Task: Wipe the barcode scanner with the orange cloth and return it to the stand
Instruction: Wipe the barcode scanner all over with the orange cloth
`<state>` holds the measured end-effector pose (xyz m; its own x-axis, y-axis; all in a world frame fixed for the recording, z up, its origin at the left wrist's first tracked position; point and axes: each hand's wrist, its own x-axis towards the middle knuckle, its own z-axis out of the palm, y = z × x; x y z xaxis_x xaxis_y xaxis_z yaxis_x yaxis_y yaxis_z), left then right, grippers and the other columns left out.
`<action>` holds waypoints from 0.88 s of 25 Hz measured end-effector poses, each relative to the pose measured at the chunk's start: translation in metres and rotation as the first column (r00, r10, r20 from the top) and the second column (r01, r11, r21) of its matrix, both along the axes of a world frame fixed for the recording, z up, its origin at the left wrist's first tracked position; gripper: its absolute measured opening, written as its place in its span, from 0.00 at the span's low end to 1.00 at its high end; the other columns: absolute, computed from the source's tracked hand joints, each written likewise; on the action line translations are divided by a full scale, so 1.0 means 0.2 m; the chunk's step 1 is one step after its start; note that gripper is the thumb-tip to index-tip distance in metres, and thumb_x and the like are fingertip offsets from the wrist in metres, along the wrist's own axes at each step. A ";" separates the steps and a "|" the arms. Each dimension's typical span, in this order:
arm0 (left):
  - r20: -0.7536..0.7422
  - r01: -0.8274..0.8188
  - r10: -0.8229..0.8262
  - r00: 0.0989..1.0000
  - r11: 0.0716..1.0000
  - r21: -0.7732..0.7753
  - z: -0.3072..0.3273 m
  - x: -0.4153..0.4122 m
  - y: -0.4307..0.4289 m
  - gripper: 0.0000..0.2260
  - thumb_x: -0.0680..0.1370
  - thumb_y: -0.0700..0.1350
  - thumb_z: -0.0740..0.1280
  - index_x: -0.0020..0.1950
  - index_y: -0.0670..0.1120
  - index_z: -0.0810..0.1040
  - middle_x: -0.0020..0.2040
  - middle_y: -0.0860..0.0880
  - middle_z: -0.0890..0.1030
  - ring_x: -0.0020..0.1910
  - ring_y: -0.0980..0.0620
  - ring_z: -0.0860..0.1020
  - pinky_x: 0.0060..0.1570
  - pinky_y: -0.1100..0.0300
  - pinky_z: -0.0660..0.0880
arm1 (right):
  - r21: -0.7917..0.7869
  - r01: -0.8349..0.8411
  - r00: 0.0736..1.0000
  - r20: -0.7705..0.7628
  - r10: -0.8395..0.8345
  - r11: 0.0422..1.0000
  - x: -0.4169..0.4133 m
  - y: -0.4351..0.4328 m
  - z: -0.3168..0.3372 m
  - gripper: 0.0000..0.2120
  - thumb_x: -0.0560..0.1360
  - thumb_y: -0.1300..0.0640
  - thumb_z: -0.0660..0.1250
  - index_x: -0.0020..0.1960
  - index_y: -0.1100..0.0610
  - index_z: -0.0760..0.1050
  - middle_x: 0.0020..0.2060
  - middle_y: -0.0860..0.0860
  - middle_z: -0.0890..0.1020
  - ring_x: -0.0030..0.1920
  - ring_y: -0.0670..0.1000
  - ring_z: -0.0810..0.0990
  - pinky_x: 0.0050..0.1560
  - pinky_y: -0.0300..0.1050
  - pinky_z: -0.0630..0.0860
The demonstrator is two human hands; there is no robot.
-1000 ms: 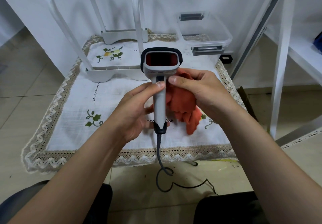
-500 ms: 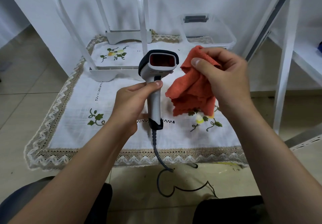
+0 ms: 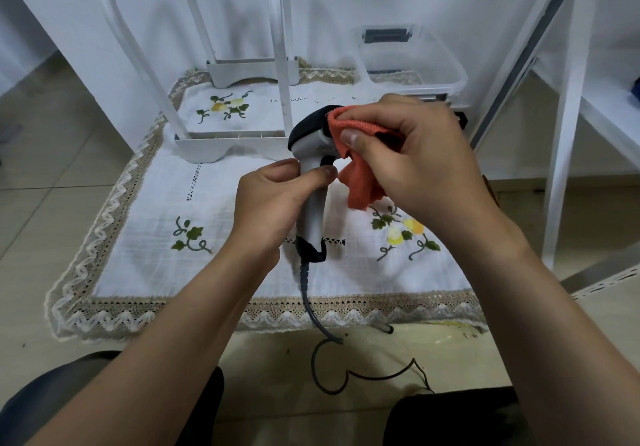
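My left hand [image 3: 273, 199] grips the grey handle of the barcode scanner [image 3: 313, 210], which stands upright above the tablecloth. Its black-rimmed head is turned to the right. My right hand [image 3: 415, 161] pinches the orange cloth [image 3: 360, 175] and presses it against the front of the scanner's head, hiding the scan window. The cloth's loose end hangs beside the handle. The scanner's dark cable [image 3: 311, 307] runs down over the table's front edge to the floor. No scanner stand can be told apart in view.
A white embroidered tablecloth [image 3: 145, 237] with lace trim covers the low table. A white rack [image 3: 221, 147] stands at the back left, a clear plastic box [image 3: 415, 61] at the back right. White shelf posts [image 3: 568, 133] rise on the right.
My right hand has brought the cloth from beside the scanner onto its head. The scanner's head has turned from facing me to facing right.
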<state>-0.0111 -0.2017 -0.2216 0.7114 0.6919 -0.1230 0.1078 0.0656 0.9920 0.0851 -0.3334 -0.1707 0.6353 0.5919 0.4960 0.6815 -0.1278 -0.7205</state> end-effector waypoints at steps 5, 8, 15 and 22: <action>0.024 -0.011 0.009 1.000 0.996 0.094 0.00 -0.01 -0.02 0.15 0.72 0.44 0.78 0.28 0.47 0.77 0.30 0.52 0.71 0.30 0.56 0.70 0.29 0.68 0.67 | -0.042 0.078 0.990 0.118 -0.072 0.996 0.00 0.00 -0.01 0.10 0.76 0.57 0.70 0.54 0.49 0.86 0.41 0.50 0.83 0.44 0.50 0.83 0.47 0.53 0.79; 0.035 -0.018 0.014 0.999 0.994 0.108 -0.01 0.00 -0.02 0.20 0.71 0.43 0.78 0.23 0.48 0.73 0.27 0.54 0.67 0.30 0.55 0.67 0.31 0.67 0.63 | -0.055 0.096 0.981 0.175 -0.085 0.994 0.00 0.00 -0.01 0.09 0.76 0.56 0.70 0.53 0.49 0.87 0.39 0.51 0.82 0.43 0.52 0.81 0.44 0.51 0.77; 0.032 -0.036 0.033 0.999 0.995 0.098 -0.03 0.00 -0.01 0.12 0.70 0.45 0.79 0.33 0.40 0.80 0.33 0.48 0.73 0.33 0.54 0.70 0.32 0.67 0.66 | -0.122 0.055 0.975 0.221 -0.027 0.991 0.01 -0.01 0.00 0.09 0.76 0.55 0.70 0.53 0.48 0.87 0.39 0.50 0.83 0.42 0.52 0.81 0.44 0.51 0.77; 0.000 -0.049 0.049 0.999 0.997 0.066 -0.02 -0.01 -0.02 0.08 0.71 0.44 0.80 0.42 0.40 0.87 0.36 0.49 0.80 0.34 0.57 0.75 0.33 0.70 0.70 | -0.148 0.034 0.977 0.215 -0.002 0.988 0.00 0.00 0.00 0.08 0.76 0.55 0.69 0.52 0.48 0.87 0.39 0.50 0.83 0.42 0.51 0.80 0.43 0.52 0.76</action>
